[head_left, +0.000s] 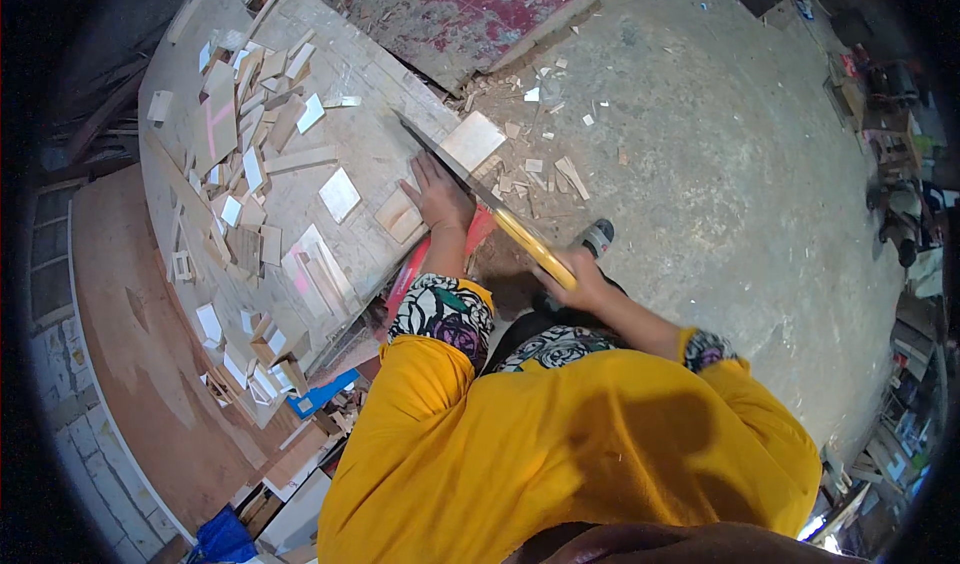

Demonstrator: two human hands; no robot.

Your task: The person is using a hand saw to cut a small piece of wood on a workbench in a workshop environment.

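My right hand (582, 278) is wrapped round the yellow handle of a handsaw (530, 244). The saw's long dark blade slants up and left across the table's edge. Close beside the blade, my left hand (441, 196) lies on the table side with its fingers stretched out, partly hidden by the saw. A pale wooden board piece (474, 142) sticks out at the table edge, just beyond the blade. Whether the teeth touch it cannot be made out. Another light wood piece (400, 215) lies on the tabletop left of my left wrist.
The worktable (375, 144) carries a heap of wood offcuts (250, 114) on its left. Wood scraps (570, 177) litter the concrete floor (700, 184). A blue tool or clamp-like object (322, 396) sits at the lower table edge. My shoe (598, 234) is below the saw handle.
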